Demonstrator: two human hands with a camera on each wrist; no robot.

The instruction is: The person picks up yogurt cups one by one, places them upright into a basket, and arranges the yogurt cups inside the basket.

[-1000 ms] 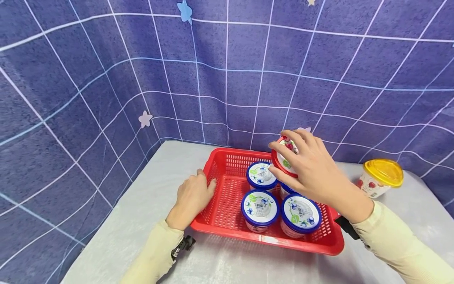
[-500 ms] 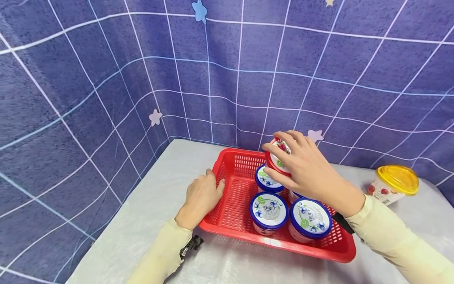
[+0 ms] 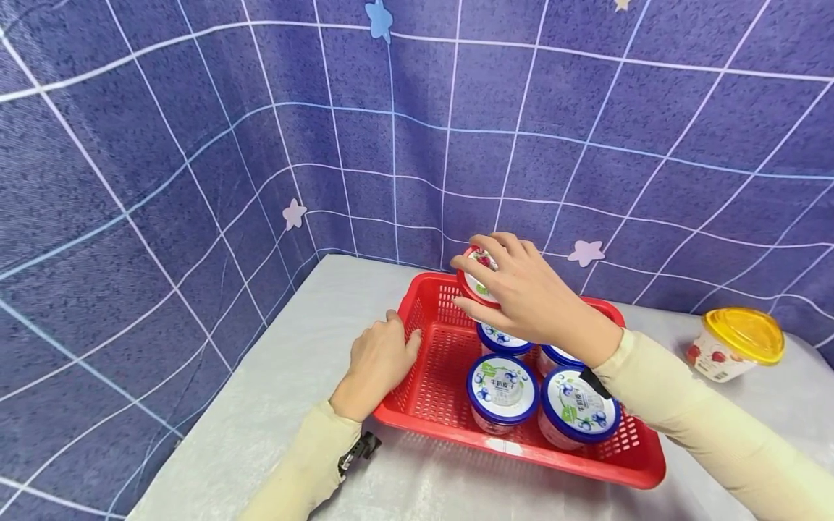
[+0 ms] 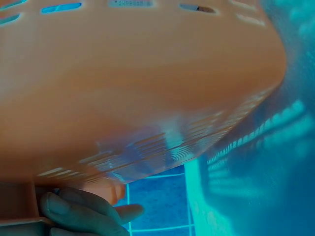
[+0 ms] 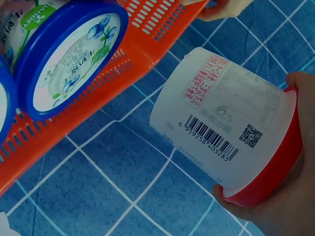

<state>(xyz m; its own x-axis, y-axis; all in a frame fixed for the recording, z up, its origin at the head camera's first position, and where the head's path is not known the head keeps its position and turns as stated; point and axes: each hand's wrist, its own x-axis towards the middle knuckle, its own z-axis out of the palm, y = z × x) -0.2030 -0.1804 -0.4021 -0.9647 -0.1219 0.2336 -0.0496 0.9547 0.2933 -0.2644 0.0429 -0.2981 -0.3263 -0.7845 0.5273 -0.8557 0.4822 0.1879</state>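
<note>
My right hand (image 3: 531, 293) grips a white tub (image 5: 211, 123) by its red lid (image 3: 478, 281), fingers and thumb spread round the rim. The tub is tilted above the back of a red plastic basket (image 3: 439, 376), and its barcode shows in the right wrist view. My left hand (image 3: 378, 362) holds the basket's left end, with the thumb over the rim; the left wrist view shows curled fingers (image 4: 78, 211) at the basket's edge. Inside, toward the right, stand several blue-lidded tubs (image 3: 502, 391), some partly hidden by my right arm.
A tub with a yellow lid (image 3: 736, 344) stands on the pale table (image 3: 313, 318), right of the basket. Behind the table hangs a blue cloth (image 3: 417, 145) with a grid and stars. The basket's left part holds no tubs.
My right hand has carried the red-lidded tub leftward over the basket's back. My left hand keeps its place on the basket. The head view has turned, so everything fixed sits further right.
</note>
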